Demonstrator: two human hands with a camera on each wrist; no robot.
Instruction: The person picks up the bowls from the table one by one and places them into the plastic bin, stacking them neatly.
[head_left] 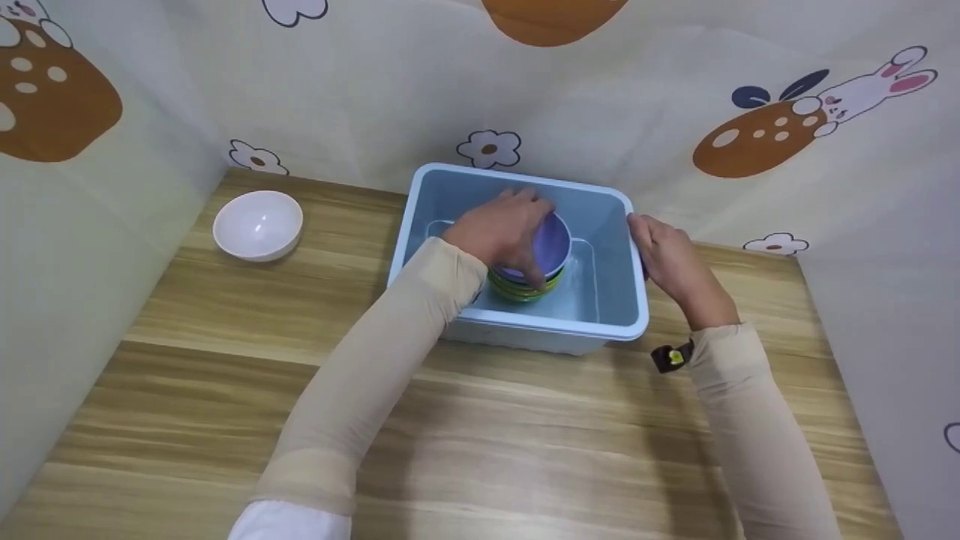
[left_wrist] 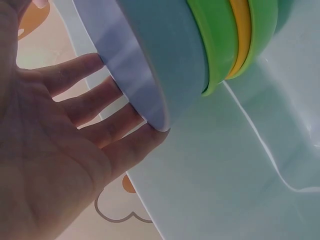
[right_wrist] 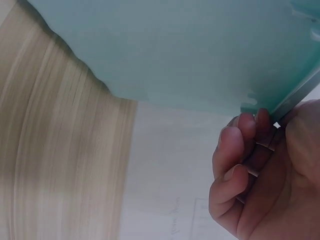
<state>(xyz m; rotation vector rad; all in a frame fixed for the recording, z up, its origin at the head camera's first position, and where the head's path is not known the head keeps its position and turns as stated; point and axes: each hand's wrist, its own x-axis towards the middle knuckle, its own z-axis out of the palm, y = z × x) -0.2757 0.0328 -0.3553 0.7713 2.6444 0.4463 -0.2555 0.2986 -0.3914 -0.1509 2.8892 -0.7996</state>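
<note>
A light-blue plastic tub (head_left: pixel 525 322) stands on the table. Inside it is a stack of bowls: a purple bowl (head_left: pixel 553 244) on top, with green bowls (head_left: pixel 521 291) below. The left wrist view also shows a yellow bowl edge (left_wrist: pixel 243 37) between the green ones. My left hand (head_left: pixel 499 232) reaches over the stack and grips the purple bowl by its rim, thumb at the near side and fingers at the far side. My right hand (head_left: pixel 671 259) holds the tub's right rim, fingers curled under it in the right wrist view.
A white bowl (head_left: pixel 259 225) sits on the wooden table (head_left: pixel 247 307) at the back left. Patterned cloth walls (head_left: pixel 360 97) enclose the table at the back and both sides. A dark band with a yellow mark (head_left: pixel 671 357) is at the right wrist.
</note>
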